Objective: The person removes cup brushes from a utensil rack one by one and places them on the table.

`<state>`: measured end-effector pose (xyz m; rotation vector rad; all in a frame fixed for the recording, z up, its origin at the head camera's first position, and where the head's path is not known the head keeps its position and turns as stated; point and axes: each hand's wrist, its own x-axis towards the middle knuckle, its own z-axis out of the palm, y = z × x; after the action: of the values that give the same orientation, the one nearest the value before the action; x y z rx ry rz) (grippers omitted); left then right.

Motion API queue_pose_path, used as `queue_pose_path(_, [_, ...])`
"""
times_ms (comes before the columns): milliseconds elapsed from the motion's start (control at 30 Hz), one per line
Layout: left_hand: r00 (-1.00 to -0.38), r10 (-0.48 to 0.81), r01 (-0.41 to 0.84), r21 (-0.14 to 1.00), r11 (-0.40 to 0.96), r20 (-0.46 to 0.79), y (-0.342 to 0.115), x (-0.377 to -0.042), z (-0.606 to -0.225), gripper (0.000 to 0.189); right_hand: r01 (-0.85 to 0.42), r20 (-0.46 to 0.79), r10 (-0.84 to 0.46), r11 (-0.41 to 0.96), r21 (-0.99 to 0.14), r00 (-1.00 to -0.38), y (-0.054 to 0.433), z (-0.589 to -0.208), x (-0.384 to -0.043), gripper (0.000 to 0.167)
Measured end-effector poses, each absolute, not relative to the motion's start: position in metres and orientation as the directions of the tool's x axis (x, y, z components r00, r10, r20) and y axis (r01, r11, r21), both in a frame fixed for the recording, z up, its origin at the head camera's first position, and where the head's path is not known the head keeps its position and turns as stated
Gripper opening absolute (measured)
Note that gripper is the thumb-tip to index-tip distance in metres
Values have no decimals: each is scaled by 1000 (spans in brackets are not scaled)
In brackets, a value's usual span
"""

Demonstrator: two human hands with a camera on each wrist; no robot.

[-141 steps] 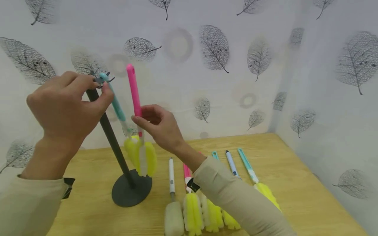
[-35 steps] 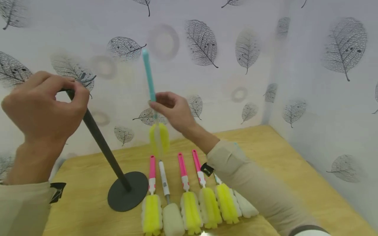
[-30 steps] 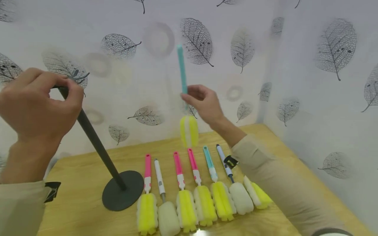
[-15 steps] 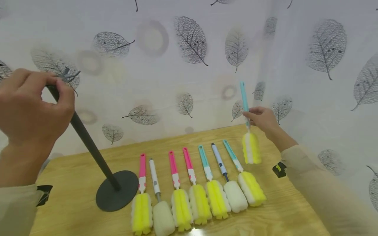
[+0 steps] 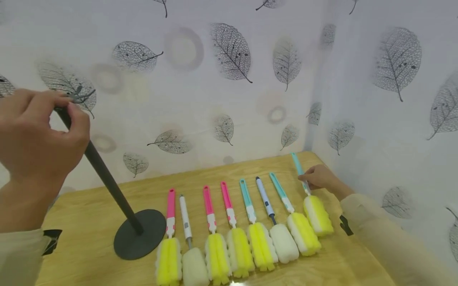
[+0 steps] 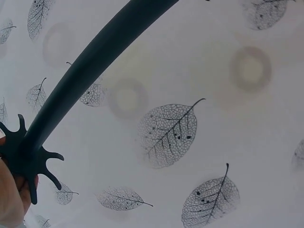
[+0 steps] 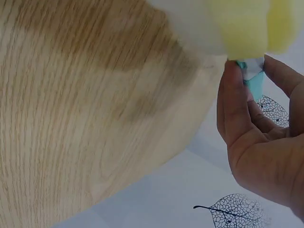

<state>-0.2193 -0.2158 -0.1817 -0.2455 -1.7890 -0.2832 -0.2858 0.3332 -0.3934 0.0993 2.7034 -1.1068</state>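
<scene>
At the right end of the table my right hand (image 5: 321, 177) pinches a teal-handled sponge bottle brush (image 5: 317, 215) at the base of its handle. Its yellow-and-white sponge head points toward me, close over the tabletop. The right wrist view shows thumb and fingers on either side of the white-and-teal neck, below the blurred sponge (image 7: 242, 28). On the left, my left hand (image 5: 44, 135) holds the top of a dark upright stand (image 5: 109, 180), its thumb and fingers at the hooks. The left wrist view shows the stand's curved hooks (image 6: 52, 156), bare of brushes, with fingertips behind them.
Several brushes lie in a row on the wooden table (image 5: 89, 222): pink-handled ones (image 5: 171, 210), a white-handled one (image 5: 185, 216), a blue-handled one (image 5: 264, 196) and teal-handled ones (image 5: 279, 186). The stand's round base (image 5: 140, 235) is left of them. A leaf-patterned curtain (image 5: 200, 99) hangs behind.
A pink-handled brush joined the row. My right hand then carried a teal-handled brush from near the stand rightward and down to the row's right end. My left hand stays at the stand's top.
</scene>
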Motion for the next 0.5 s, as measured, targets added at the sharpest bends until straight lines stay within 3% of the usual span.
queue_pose_path(133, [-165,-7,336,63,940,986,-215,-223,-184,41,158,-284,-54,726,-669,-957,331,-404,-285,35])
queue_pose_path(300, [-151,-9,350,61,935,989,-215,-224,-184,41,167,-328,-78,737,-654,-941,325,-411,-282,30])
queue_pose_path(500, [-104,29,364,11,931,994,-216,-225,-183,45,158,-337,-99,739,-655,-936,320,-412,-279,36])
